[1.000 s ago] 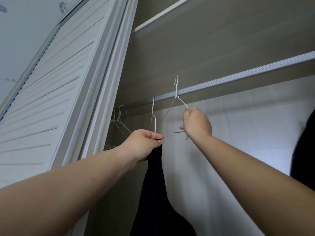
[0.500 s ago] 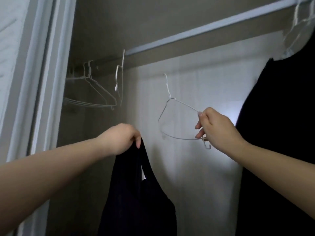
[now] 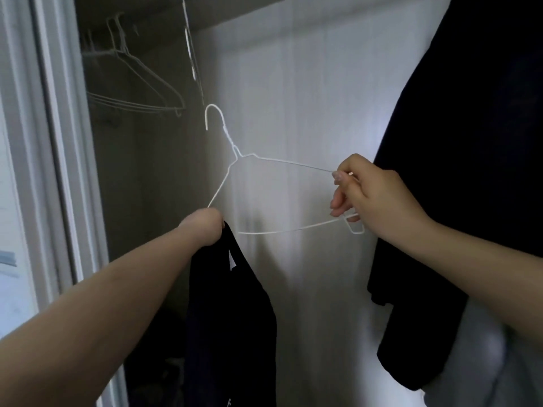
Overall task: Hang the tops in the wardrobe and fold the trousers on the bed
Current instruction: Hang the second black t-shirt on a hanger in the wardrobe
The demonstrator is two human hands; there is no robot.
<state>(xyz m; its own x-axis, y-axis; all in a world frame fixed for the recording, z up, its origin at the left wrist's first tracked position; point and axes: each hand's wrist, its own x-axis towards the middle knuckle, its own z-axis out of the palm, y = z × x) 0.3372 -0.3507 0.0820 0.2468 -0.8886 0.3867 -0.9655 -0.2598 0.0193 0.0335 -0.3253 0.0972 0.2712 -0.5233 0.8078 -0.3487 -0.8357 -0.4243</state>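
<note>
In the head view, the right hand (image 3: 379, 198) holds a white wire hanger (image 3: 282, 195) by its right end. Its fingers (image 3: 338, 201) are closed narrow around the wire, where the upper arm and the bottom bar of the hanger meet. Half a second ago the hanger was turned more edge-on to the camera; now it is turned flat toward the camera and tilted, with its hook up on the left. It has also come nearer to the left hand (image 3: 205, 230), and its left arm now disappears behind that hand. I cannot tell if the wire touches the hand.

The left hand is closed as a fist on the top of a dark top (image 3: 232, 318), which hangs straight down from it, in front of the pale back wall (image 3: 293, 98) of the wardrobe. A small white label shows inside the neck of this top. The camera looks lower than before, so the rail is no longer in the view.

At the upper left, several empty hangers (image 3: 138, 83) hang close to the white door frame (image 3: 55, 142), well apart from the held hanger. On the right edge a dark garment (image 3: 470, 142) hangs just behind the right hand. Between this garment and the empty hangers there is open room in front of the back wall, and both hands are inside it.
</note>
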